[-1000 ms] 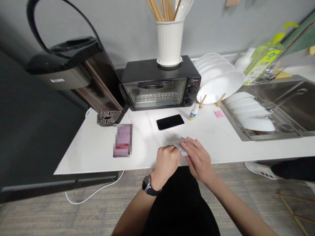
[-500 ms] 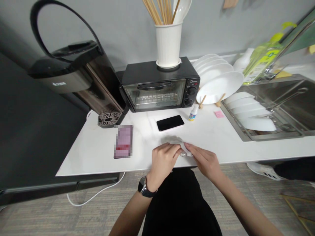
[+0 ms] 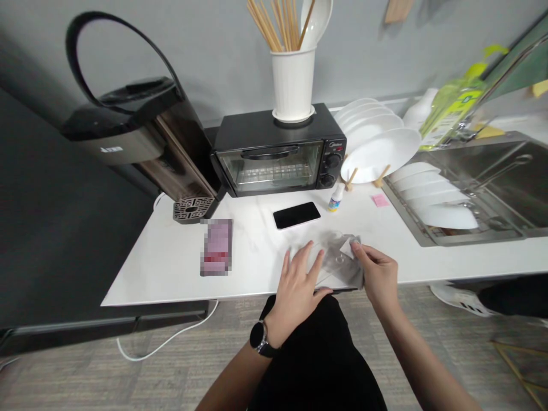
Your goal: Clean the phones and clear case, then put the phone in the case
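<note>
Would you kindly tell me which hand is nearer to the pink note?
Right: the right hand is on the person's side of the pink note; the left hand is farther off, to its near left.

Close head-worn view, forward and down onto the counter (image 3: 252,257), perhaps wide-angle.

Table (image 3: 158,268): white. Thin sheet (image 3: 353,274): grey, white patch near top. Phone (image 3: 297,215): black screen, pale edge. Small bottle (image 3: 335,200): white, blue and yellow low down. Sticky note (image 3: 379,200): pink. Pixelated flat item (image 3: 217,240): mauve, red band. Oven (image 3: 257,128): black. Plates (image 3: 381,155): white. Soap bottle (image 3: 452,108): yellow-green. Floor (image 3: 184,371): grey-brown, streaked.
</note>
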Demonstrator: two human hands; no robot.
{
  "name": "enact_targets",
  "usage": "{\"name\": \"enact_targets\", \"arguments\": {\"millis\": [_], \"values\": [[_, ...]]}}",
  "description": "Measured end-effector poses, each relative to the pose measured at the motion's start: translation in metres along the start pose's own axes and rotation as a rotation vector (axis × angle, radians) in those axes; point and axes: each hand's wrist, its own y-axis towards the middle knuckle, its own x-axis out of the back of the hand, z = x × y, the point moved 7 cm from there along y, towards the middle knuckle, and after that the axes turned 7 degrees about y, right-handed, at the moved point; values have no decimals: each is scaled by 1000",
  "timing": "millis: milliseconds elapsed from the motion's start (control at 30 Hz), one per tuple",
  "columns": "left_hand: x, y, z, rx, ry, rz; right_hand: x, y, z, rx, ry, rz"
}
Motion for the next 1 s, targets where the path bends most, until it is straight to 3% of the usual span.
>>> {"name": "enact_targets", "arguments": {"millis": [133,200,300,400,500,567,733,833,900,1000], "values": [[6,1,12,-32,-282,-64,10,2,-1,-47,244,-89],[11,3,29,93,-496,-97,21,0,12,56,243,-165],[8,9,52,302,-638,-4,27,-10,39,303,25,-206],[11,22,62,318,-388,55,0,-19,51,525,-271,4],[19,30,62,210,-107,-15,-39,-33,46,811,-470,295],[20,25,60,175,-11,-60,-57,-41,35,914,-614,463],[8,3,53,82,-37,-27,-58,-62,13,930,-896,700],[2,-1,55,67,-85,-11,-58,-66,11,905,-981,667],[0,0,58,77,-130,-14,-73,-70,12,896,-988,633],[-1,1,63,106,-181,-29,-108,-90,10,897,-916,764]]}}
